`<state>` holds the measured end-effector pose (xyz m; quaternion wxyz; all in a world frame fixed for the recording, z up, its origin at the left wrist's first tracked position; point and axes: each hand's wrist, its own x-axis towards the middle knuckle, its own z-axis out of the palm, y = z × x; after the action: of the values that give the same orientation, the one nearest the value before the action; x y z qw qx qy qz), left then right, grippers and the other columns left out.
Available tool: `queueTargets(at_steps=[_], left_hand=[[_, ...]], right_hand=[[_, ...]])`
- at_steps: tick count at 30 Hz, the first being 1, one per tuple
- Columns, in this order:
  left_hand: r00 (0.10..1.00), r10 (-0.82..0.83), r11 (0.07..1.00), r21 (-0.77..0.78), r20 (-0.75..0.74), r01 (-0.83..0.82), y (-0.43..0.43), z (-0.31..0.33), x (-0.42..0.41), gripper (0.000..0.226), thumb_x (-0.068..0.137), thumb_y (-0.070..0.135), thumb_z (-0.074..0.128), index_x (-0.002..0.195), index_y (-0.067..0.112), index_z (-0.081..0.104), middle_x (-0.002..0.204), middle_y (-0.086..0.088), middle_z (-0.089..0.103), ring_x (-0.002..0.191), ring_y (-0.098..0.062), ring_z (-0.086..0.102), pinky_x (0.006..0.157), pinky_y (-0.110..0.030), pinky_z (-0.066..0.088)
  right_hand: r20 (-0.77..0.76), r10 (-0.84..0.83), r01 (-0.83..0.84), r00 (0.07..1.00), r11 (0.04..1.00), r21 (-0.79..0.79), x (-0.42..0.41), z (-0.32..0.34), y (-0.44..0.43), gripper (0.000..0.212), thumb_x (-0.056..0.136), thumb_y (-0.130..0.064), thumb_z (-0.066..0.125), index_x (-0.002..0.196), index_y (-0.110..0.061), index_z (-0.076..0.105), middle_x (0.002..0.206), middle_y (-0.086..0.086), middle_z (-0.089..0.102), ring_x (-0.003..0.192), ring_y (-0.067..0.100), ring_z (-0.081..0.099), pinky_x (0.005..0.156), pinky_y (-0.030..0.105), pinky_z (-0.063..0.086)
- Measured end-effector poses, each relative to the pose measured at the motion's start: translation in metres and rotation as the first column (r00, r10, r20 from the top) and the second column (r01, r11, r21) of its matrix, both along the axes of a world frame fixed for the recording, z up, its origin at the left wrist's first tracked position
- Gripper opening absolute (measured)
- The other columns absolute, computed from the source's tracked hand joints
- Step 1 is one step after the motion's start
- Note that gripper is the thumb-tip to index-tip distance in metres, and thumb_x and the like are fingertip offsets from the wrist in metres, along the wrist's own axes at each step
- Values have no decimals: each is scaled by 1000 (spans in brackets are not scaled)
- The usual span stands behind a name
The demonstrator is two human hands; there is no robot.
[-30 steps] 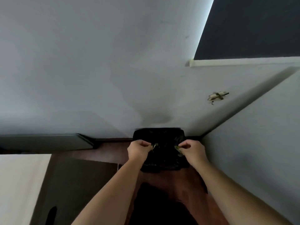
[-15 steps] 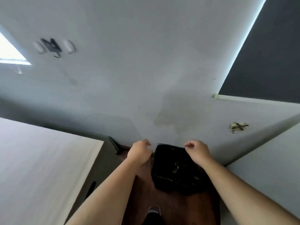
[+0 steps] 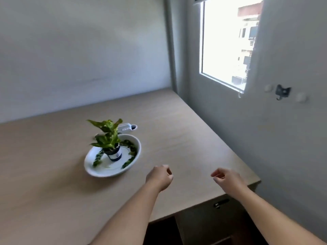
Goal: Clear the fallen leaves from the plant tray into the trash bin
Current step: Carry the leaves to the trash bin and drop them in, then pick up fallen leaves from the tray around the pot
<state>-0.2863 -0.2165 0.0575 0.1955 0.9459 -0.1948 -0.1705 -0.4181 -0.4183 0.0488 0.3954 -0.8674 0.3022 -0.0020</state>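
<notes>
Nearest the camera, 2 bare forearms reach forward over the near right corner of the desk (image 3: 177, 124). The left hand (image 3: 160, 177) hovers above the desk surface with its fingers curled into a loose fist, holding nothing visible. The right hand (image 3: 228, 178) hangs over the desk's right edge, back of the hand up, fingers bent inward and half curled, thumb and fingertips close together but nothing between them.

Just beyond and left of the left hand sits the plant tray (image 3: 99, 171), a white oval dish lying flat on the desk, well in from every edge. Its long axis runs from near left to far right. A small dark pot (image 3: 115, 154) stands upright at its middle, carrying a green plant (image 3: 107, 134) whose leaves point up and outward. Fallen leaves (image 3: 131, 157) lie along the tray's inner rim, most on the right side and a few at the near left.

Behind the tray, a white object (image 3: 126, 127) rests on the desk, too blurred to identify. Farther right, a window (image 3: 228, 41) is set in the wall.
</notes>
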Motion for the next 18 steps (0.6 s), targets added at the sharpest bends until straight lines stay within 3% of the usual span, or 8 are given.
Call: queueTargets(at_steps=[3, 6, 10, 12, 15, 18], left_hand=[[987, 158, 987, -21, 10, -158, 81, 4, 34, 16, 84, 30, 57, 94, 23, 68, 103, 0, 72, 98, -21, 65, 85, -31, 54], [964, 266, 963, -52, 13, -265, 146, 3, 68, 12, 84, 24, 55, 87, 21, 66, 99, -3, 70, 92, -22, 64, 83, -32, 54], [949, 314, 948, -59, 28, -312, 214, -4, 119, 11, 87, 14, 51, 83, 17, 61, 90, -6, 62, 81, -17, 54, 72, -30, 48], [951, 305, 952, -33, 56, -303, 245, -9, 147, 13, 86, 15, 54, 90, 17, 66, 98, -4, 67, 86, -17, 58, 71, -24, 43], [964, 250, 967, 38, 91, -254, 281, -17, 183, 22, 86, 16, 57, 106, 17, 67, 116, -3, 64, 107, -21, 60, 85, -24, 45], [981, 166, 976, 126, 96, -177, 300, -26, 211, 33, 86, 17, 59, 119, 21, 61, 126, -2, 57, 118, -22, 55, 95, -27, 42]], right_hand=[[7, 131, -131, 991, 991, -18, 59, 6, 53, 12, 88, -18, 59, 83, -26, 65, 80, -1, 64, 67, 12, 58, 53, 19, 42], [37, 223, -221, 974, 974, -54, 114, 8, 106, 20, 84, -10, 59, 74, -27, 63, 72, -1, 61, 58, 9, 52, 47, 13, 38], [21, 327, -326, 945, 944, -58, 187, -1, 173, 18, 82, -9, 56, 82, -20, 71, 75, 0, 63, 70, 18, 60, 54, 20, 44], [17, 359, -357, 933, 931, -78, 220, -8, 206, 21, 82, -10, 55, 89, -18, 73, 78, -2, 63, 79, 19, 60, 63, 23, 45], [-20, 439, -439, 898, 893, -102, 261, -24, 251, 25, 84, -9, 51, 95, -16, 72, 81, -6, 66, 83, 16, 58, 64, 18, 43], [-91, 501, -508, 861, 858, -73, 292, -41, 286, 32, 84, -9, 50, 109, -19, 67, 113, 3, 67, 99, 19, 62, 78, 25, 51]])
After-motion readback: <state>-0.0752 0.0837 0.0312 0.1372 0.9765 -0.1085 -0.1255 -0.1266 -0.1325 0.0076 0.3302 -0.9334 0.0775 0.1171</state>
